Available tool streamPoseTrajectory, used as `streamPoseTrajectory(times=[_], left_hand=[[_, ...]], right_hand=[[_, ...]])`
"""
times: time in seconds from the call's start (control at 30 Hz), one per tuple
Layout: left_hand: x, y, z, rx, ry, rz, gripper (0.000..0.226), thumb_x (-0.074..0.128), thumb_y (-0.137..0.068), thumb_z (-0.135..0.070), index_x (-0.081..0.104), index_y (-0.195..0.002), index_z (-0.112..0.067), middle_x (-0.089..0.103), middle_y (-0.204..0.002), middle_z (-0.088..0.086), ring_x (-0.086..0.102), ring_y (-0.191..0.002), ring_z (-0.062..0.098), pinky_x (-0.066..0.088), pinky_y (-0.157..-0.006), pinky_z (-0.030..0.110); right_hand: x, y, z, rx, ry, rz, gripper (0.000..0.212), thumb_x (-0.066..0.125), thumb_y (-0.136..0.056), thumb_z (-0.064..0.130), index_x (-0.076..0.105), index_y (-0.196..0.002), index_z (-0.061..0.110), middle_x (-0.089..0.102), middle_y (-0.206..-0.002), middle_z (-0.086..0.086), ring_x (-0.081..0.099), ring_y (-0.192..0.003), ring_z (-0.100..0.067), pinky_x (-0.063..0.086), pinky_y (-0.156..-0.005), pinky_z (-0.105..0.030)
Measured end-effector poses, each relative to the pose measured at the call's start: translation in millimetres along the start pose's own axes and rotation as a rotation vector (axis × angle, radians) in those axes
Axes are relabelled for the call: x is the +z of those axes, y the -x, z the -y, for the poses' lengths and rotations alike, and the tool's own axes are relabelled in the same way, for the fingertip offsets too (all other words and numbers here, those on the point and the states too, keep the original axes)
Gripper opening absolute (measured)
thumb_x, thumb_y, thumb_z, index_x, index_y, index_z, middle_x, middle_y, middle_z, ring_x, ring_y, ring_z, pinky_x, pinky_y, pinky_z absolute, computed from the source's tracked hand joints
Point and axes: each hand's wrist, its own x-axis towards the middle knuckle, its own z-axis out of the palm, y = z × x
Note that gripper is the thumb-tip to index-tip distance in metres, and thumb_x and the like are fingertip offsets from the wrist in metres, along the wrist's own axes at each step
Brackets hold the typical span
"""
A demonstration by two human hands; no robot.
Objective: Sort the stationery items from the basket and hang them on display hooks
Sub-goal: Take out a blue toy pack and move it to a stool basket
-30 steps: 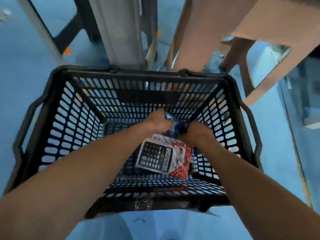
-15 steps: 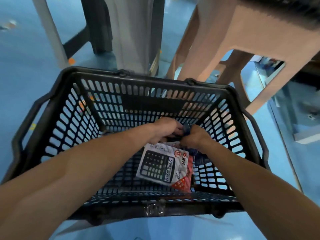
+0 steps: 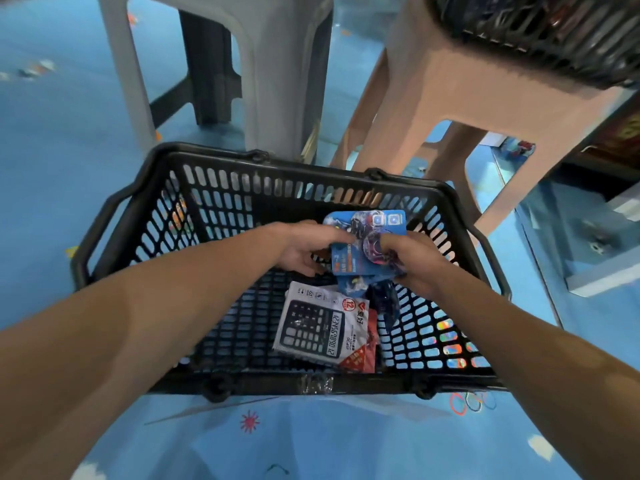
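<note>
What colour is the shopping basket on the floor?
Black basket, perforated walls; the head view shows it best.

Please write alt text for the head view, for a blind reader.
The left hand and right hand hold a blue packet inside a black basket. A packaged calculator lies beneath; grey stool and pink stool stand behind.
</note>
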Motion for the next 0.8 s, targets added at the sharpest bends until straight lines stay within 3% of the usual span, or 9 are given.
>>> streamPoseTrajectory(times=[0.07,0.13,0.23,0.33,0.43,0.5,0.57,0.67,0.8], left_hand=[[-3,8,0,0.012,0.084,0.016,0.045,0.075,-0.089,-0.048,0.064,-0.124,-0.022,0.069,-0.128,0.006,0.067,-0.112,0.031,0.052,-0.096,0.046],[-7,15,2,0.034,0.185,0.022,0.042,0.074,-0.09,-0.051,0.065,-0.12,-0.023,0.071,-0.124,0.007,0.069,-0.109,0.034,0.057,-0.088,0.05],[-11,22,7,0.111,0.207,-0.045,0.042,0.08,-0.086,-0.047,0.068,-0.119,-0.025,0.077,-0.114,0.005,0.074,-0.103,0.028,0.06,-0.086,0.055],[-14,23,11,0.214,0.312,-0.107,0.051,0.086,-0.085,-0.02,0.061,-0.129,-0.017,0.076,-0.115,0.014,0.075,-0.102,0.035,0.058,-0.087,0.063],[-23,21,16,0.287,0.388,-0.162,0.053,0.077,-0.09,-0.003,0.052,-0.136,-0.01,0.07,-0.125,0.022,0.071,-0.109,0.042,0.055,-0.092,0.066],[-29,18,22,0.307,0.299,-0.22,0.04,0.076,-0.092,-0.006,0.056,-0.127,-0.011,0.072,-0.122,0.017,0.073,-0.103,0.033,0.062,-0.084,0.052],[-35,17,28,0.313,0.144,-0.286,0.032,0.077,-0.092,-0.01,0.056,-0.115,-0.02,0.072,-0.116,0.009,0.072,-0.093,0.02,0.061,-0.07,0.035],[-45,17,33,0.288,-0.035,-0.33,0.037,0.078,-0.092,-0.013,0.053,-0.118,-0.021,0.07,-0.113,0.006,0.07,-0.097,0.02,0.061,-0.076,0.037],[-51,20,35,0.267,-0.098,-0.296,0.041,0.076,-0.092,-0.007,0.053,-0.123,-0.018,0.07,-0.116,0.009,0.07,-0.106,0.025,0.061,-0.091,0.045]], right_hand=[[5,8,3,-0.01,-0.118,0.105,0.023,0.059,-0.087,0.003,0.069,-0.108,0.006,0.075,-0.092,-0.01,0.073,-0.075,-0.02,0.055,-0.066,-0.032],[10,12,6,-0.022,-0.224,0.204,0.027,0.053,-0.092,-0.001,0.066,-0.115,0.0,0.075,-0.098,-0.015,0.075,-0.08,-0.022,0.057,-0.061,-0.03],[20,13,10,-0.041,-0.214,0.301,0.031,0.056,-0.095,-0.001,0.063,-0.125,-0.002,0.072,-0.118,-0.019,0.071,-0.102,-0.032,0.06,-0.083,-0.04],[28,9,8,0.012,-0.109,0.392,0.019,0.064,-0.094,0.007,0.067,-0.113,0.007,0.075,-0.105,-0.009,0.073,-0.09,-0.019,0.061,-0.085,-0.035],[29,3,4,0.049,0.189,0.366,0.022,0.075,-0.091,0.03,0.068,-0.107,0.018,0.076,-0.097,0.0,0.071,-0.086,-0.013,0.057,-0.078,-0.032],[25,-2,3,-0.016,0.441,0.291,0.039,0.08,-0.084,0.048,0.07,-0.106,0.019,0.073,-0.101,0.0,0.067,-0.09,-0.016,0.051,-0.073,-0.029],[20,-7,-5,-0.211,0.932,0.143,0.056,0.078,-0.079,0.062,0.067,-0.108,0.016,0.064,-0.106,-0.002,0.062,-0.091,-0.018,0.046,-0.068,-0.03],[16,-8,-21,-0.335,1.573,-0.111,0.064,0.071,-0.087,0.056,0.051,-0.134,0.017,0.044,-0.13,-0.01,0.058,-0.111,-0.031,0.047,-0.074,-0.038],[15,-5,-33,-0.036,1.615,-0.041,0.076,0.074,-0.086,0.032,0.032,-0.148,0.017,0.057,-0.125,-0.011,0.058,-0.118,-0.031,0.045,-0.072,-0.039]])
